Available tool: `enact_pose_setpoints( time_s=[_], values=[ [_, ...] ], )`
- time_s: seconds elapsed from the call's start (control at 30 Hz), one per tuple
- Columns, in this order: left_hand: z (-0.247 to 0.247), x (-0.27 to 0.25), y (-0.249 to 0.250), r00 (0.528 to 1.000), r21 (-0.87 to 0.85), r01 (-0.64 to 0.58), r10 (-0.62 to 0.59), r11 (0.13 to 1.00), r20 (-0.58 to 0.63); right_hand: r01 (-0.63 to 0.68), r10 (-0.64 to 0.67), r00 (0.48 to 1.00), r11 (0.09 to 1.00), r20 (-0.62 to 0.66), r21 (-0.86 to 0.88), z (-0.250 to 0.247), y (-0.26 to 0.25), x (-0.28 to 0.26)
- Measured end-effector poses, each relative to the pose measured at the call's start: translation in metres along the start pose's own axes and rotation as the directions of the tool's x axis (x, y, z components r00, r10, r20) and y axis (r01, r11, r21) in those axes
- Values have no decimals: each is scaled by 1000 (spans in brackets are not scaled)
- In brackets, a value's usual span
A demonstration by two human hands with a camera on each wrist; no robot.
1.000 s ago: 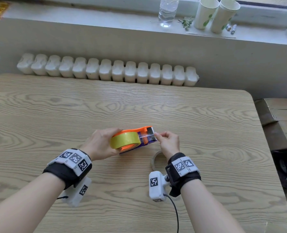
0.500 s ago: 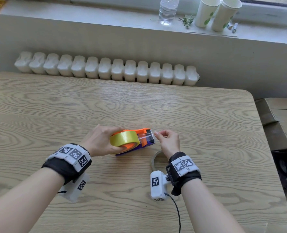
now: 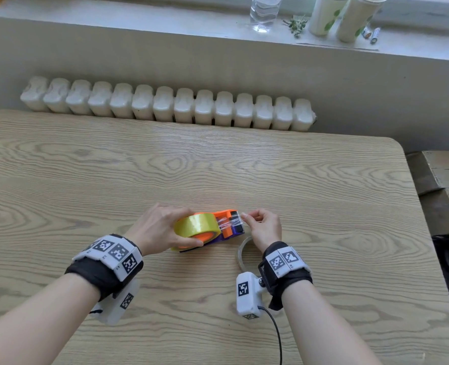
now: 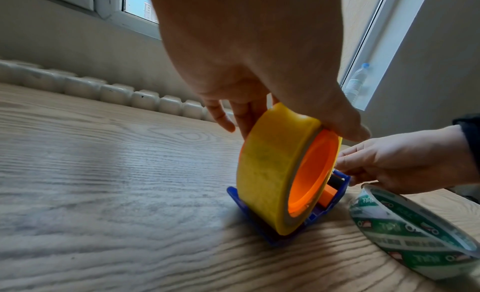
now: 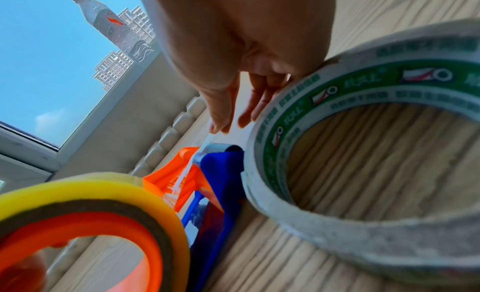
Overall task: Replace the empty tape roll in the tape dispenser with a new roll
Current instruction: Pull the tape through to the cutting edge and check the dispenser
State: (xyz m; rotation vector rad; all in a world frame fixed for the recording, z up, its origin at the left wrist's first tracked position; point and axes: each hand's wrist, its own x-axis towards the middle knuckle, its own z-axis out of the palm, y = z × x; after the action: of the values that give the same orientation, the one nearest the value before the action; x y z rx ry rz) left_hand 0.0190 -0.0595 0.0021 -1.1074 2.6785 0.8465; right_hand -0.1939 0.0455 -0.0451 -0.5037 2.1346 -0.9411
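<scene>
An orange and blue tape dispenser [image 3: 226, 227] [image 4: 335, 185] [image 5: 221, 173] stands on the wooden table [image 3: 218, 167], with a new yellow tape roll [image 3: 195, 225] [image 4: 270, 173] [image 5: 85, 192] mounted on its orange hub. My left hand [image 3: 160, 227] [image 4: 259, 91] grips the yellow roll from above and steadies it. My right hand [image 3: 263, 227] [image 5: 233, 71] pinches the clear tape end [image 3: 234, 221] [image 5: 205, 144] stretched over the dispenser's front. The empty roll [image 3: 243, 252] [image 4: 415, 235] [image 5: 337, 153], a thin white ring with green print, lies flat under my right wrist.
A white radiator [image 3: 165, 106] runs behind the table's far edge. On the windowsill stand a water bottle [image 3: 264, 11], two paper cups [image 3: 347, 14] and small batteries [image 3: 371, 34]. Cardboard boxes [image 3: 444, 185] sit beside the table on the right.
The dispenser has come down from a tilted, raised position to rest on the table. My right hand keeps pinching the tape end, now drawn further past the front.
</scene>
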Motion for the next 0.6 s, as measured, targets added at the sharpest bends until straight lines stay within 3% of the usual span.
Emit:
enact_pose_setpoints(
  time_s=[0.4, 0.6],
  values=[
    [-3, 1, -5, 998, -82, 48, -45, 995, 39, 4, -5, 1000, 998, -21, -62, 4, -5, 1],
    [6, -8, -15, 995, -126, 85, -90, 988, -36, 39, -36, 997, 998, 74, -42, -8, -10, 3]
  ],
)
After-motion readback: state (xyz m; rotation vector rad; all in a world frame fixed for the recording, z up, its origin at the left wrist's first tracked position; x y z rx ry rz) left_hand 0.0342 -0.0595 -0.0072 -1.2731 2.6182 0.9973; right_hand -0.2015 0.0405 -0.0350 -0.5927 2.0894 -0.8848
